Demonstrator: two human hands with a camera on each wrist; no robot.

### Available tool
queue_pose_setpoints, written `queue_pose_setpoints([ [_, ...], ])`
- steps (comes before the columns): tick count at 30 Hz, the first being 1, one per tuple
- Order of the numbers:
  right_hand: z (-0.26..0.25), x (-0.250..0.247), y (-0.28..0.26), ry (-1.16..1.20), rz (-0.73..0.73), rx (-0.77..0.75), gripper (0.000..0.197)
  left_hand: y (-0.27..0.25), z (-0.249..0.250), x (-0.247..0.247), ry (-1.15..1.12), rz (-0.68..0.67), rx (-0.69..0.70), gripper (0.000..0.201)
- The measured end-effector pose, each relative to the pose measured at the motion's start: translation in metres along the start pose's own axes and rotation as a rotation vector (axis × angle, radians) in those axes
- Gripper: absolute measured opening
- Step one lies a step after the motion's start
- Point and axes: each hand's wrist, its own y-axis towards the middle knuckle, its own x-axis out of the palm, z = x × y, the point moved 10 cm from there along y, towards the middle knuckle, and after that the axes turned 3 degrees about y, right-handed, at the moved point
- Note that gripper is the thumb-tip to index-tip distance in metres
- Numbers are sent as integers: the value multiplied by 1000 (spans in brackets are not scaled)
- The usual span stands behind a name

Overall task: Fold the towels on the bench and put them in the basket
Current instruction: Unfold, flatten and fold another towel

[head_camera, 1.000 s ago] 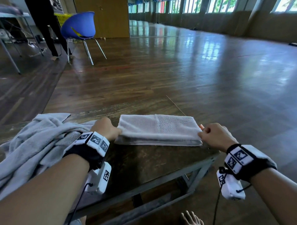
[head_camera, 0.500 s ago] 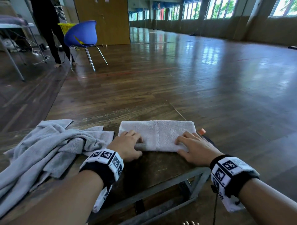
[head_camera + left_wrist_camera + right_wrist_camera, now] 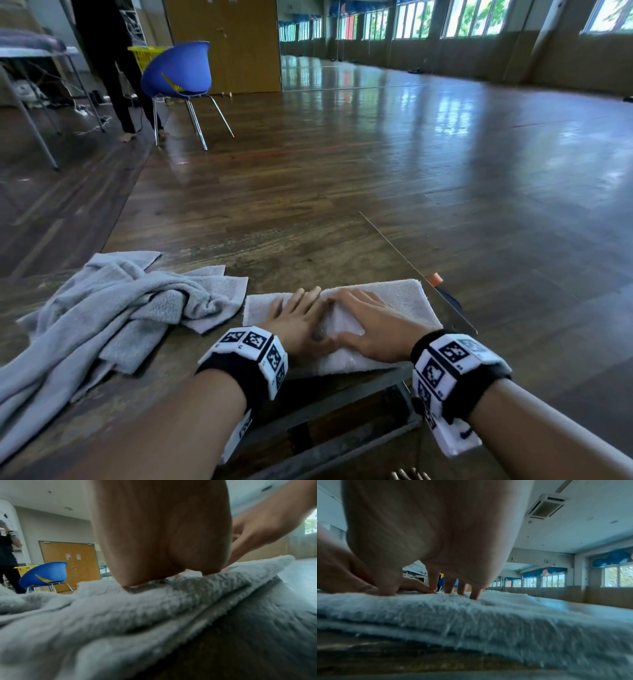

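Observation:
A white folded towel [image 3: 404,301] lies on the wooden bench [image 3: 308,267] near its right end. Both hands press flat on its top, side by side. My left hand [image 3: 298,318] covers the towel's left half and my right hand [image 3: 366,318] its middle, fingers straight and spread. The left wrist view shows my left palm [image 3: 161,534] down on the towel [image 3: 154,608]. In the right wrist view my right fingertips [image 3: 475,595] touch the towel [image 3: 488,622]. A crumpled grey towel [image 3: 113,308] lies on the bench to the left. A yellow basket [image 3: 147,56] shows far off behind a blue chair.
A blue chair [image 3: 181,75] stands on the wooden floor at the far left, with a person in dark clothes [image 3: 106,51] and a table [image 3: 30,54] beside it. The bench's right edge [image 3: 455,308] is close to the folded towel. Open floor stretches ahead and right.
Both hands moved from the towel's two ends inward onto its top and now lie flat together. The towel now looks shorter from side to side.

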Motion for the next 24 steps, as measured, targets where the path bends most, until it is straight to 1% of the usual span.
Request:
queue_pose_setpoints([
  [2, 11, 11, 1, 12, -76, 41, 80, -1, -5, 5, -5, -44, 8, 88],
  [4, 24, 23, -1, -52, -165, 88, 94, -3, -7, 7, -7, -68, 16, 88],
  [6, 34, 29, -2, -105, -207, 121, 99, -4, -8, 8, -16, -79, 11, 89],
  [10, 49, 31, -4, -120, -231, 201, 111, -7, -14, 8, -25, -88, -24, 93],
  [16, 72, 27, -14, -134, -253, 322, 131, -19, -42, 11, -43, -131, -143, 110],
  [19, 85, 21, -23, -135, -247, 389, 137, -27, -59, 13, -12, -144, -200, 116],
  [24, 101, 11, -37, -117, -200, 490, 149, -34, -72, 11, 1, -119, -239, 123],
])
